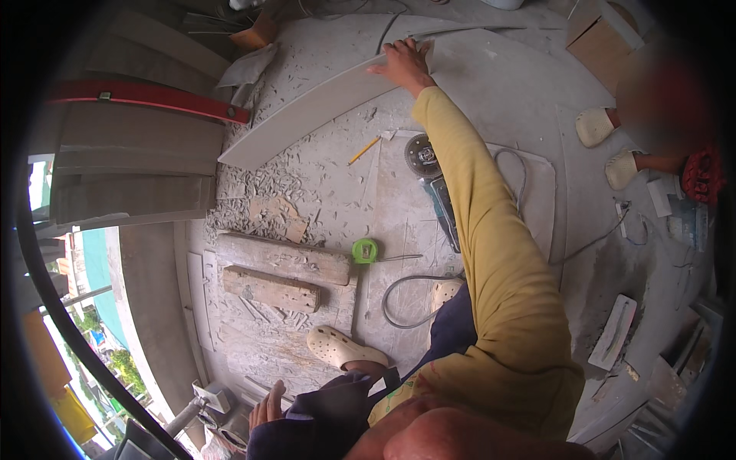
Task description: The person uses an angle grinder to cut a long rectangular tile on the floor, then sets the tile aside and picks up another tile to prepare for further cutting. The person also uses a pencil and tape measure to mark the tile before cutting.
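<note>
Okay, right hand (404, 65) was at the top centre of the frame, on the upper right end of a long pale strip (322, 111); digits bent at its top edge, palm toward the camera's far side not visible, so could not tell if the grip was clamped or just resting. Strip ran from that hand down to the left, its other end near the red level (165, 96) at upper left; most of its length lay left of the grip, no other hand on it. Left hand (267, 406) was at lower left, beside the dark trousers (330, 418), well apart from the strip; only fingers showed clearly, and could not tell if they were closed on anything. Below the strip: yellow pencil (364, 150) lying slanted near the centre, grinder (422, 157) right of it, partly behind the yellow sleeve (491, 222). Green tape measure (365, 251) sat mid-frame, just beside the right end of the longer wooden plank (299, 259); shorter wooden block (272, 289) lay below that plank. Grey shards (261, 188) littered the floor left of centre. Pale clog (345, 349) was on a foot at lower centre. Another person's clogs (594, 128) showed at upper right.
</note>
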Motion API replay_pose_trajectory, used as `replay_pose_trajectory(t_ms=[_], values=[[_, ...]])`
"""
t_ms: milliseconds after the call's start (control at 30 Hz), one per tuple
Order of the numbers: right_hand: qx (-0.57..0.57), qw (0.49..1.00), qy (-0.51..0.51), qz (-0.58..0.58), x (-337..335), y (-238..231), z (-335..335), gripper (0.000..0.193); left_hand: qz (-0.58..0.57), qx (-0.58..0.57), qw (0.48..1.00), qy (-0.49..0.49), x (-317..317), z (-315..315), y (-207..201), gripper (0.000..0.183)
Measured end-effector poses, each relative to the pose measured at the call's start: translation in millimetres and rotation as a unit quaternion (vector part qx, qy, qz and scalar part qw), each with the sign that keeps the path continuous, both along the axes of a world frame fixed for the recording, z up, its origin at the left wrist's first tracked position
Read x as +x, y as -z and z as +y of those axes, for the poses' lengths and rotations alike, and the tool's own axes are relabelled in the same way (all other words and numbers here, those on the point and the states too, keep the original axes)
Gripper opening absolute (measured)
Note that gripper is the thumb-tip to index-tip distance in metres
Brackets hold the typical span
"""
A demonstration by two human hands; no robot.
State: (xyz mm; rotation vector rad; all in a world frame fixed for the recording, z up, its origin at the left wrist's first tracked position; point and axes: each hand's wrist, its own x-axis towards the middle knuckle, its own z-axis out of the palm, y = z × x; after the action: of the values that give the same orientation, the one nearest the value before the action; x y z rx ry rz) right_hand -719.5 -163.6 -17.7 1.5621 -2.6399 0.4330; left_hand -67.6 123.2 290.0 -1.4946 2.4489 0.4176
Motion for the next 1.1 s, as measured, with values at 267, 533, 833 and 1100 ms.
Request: replay_pose_trajectory(t_ms=[267, 533, 833, 1100], values=[[0.019, 1.000, -0.001, 0.001, 4, -6, 2, 0.087, 0.006, 0.022, 1.000, -0.004, 11, 1, 6, 0.063], [0.058, 0.989, -0.096, 0.099, 41, -26, -5, 0.075, -0.008, 0.114, 0.993, -0.009, -22, -14, -40, 0.068], [0.119, 0.956, -0.267, 0.033, 135, -11, -37, 0.030, 0.048, 0.072, 0.996, 0.036, -19, -14, -42, 0.075], [0.083, 0.952, -0.295, 0.021, 149, -2, -35, 0.020, 0.009, 0.125, 0.992, -0.016, 59, 5, 6, 0.082]])
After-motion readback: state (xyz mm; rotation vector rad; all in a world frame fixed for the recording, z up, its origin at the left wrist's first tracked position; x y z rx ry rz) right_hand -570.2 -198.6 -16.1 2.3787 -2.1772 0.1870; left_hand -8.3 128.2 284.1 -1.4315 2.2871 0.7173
